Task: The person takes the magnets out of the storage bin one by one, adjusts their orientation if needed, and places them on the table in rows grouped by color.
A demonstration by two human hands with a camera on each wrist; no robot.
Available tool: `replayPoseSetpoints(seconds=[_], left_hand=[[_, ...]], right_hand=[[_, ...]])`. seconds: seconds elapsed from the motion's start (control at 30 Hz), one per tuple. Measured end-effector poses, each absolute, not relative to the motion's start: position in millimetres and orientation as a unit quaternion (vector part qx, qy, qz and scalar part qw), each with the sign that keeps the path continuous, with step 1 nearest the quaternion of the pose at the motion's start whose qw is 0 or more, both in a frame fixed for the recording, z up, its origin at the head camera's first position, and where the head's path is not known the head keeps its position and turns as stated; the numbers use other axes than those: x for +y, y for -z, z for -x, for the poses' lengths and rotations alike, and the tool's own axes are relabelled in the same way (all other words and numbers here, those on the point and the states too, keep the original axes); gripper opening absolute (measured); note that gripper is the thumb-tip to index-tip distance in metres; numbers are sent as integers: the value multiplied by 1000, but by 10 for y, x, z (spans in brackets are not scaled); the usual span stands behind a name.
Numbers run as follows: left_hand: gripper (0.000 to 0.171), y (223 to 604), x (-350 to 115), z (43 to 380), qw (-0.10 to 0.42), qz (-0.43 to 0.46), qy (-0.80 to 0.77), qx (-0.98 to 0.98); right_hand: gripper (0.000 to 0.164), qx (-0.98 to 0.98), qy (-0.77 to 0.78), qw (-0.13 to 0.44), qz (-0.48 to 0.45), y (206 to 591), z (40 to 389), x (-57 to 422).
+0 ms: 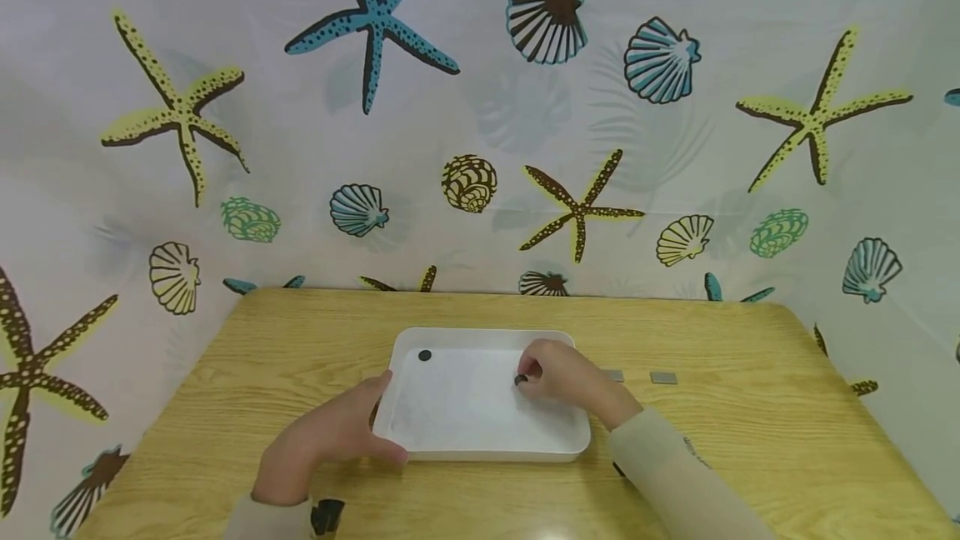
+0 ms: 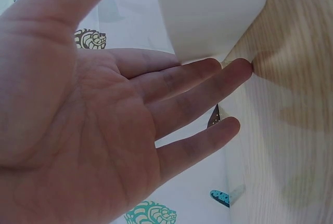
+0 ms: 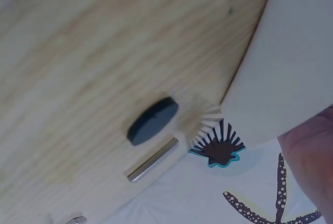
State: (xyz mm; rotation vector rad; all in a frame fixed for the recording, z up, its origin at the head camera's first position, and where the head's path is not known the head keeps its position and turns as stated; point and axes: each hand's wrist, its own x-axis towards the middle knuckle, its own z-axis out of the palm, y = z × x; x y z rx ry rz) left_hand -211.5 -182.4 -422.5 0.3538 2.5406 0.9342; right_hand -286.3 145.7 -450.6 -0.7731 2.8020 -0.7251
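A shallow white tray (image 1: 472,407) stands on the wooden table. My left hand (image 1: 333,423) is at its left side, thumb by the near corner; in the left wrist view the fingers (image 2: 182,102) reach out nearly straight beside the tray's wall (image 2: 208,16). Over the right part of the tray, my right hand (image 1: 558,373) pinches a small black disc (image 1: 521,379) between thumb and fingers. Another black disc (image 1: 424,355) lies near the tray's far left corner. In the right wrist view only part of the right hand (image 3: 312,151) shows, beyond the tray wall; its fingertips are hidden.
Right of the tray, two flat grey metal pieces lie on the table (image 1: 750,440): one (image 1: 663,377) in full view, the other (image 1: 614,375) partly behind the right wrist. The right wrist view shows a black oval piece (image 3: 152,120) beside a metal strip (image 3: 152,160). Patterned cloth (image 1: 480,107) hangs behind.
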Motion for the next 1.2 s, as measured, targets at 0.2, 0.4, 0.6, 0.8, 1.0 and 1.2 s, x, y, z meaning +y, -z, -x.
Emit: replayPoseSetpoints(seconds=[0.2, 0.4, 0.6, 0.8, 1.0, 1.2], left_hand=[[130, 4230, -1826, 2117, 203, -128, -335, 911], [129, 4227, -1820, 2131, 205, -127, -333, 912], [129, 4219, -1809, 2138, 210, -120, -327, 913], [128, 4221, -1806, 2132, 213, -111, -326, 914], [130, 4250, -1818, 2142, 214, -108, -326, 914], [130, 4254, -1817, 2147, 210, -117, -341, 909]], right_hand=[[8, 930, 244, 60, 268, 4409, 2822, 1455], [9, 929, 249, 56, 269, 4278, 2775, 1469], [9, 927, 250, 52, 273, 4162, 2723, 1465], [10, 927, 245, 55, 279, 4096, 2676, 1450], [10, 929, 239, 55, 277, 4080, 2647, 1467], [10, 930, 244, 58, 269, 4098, 2643, 1522]])
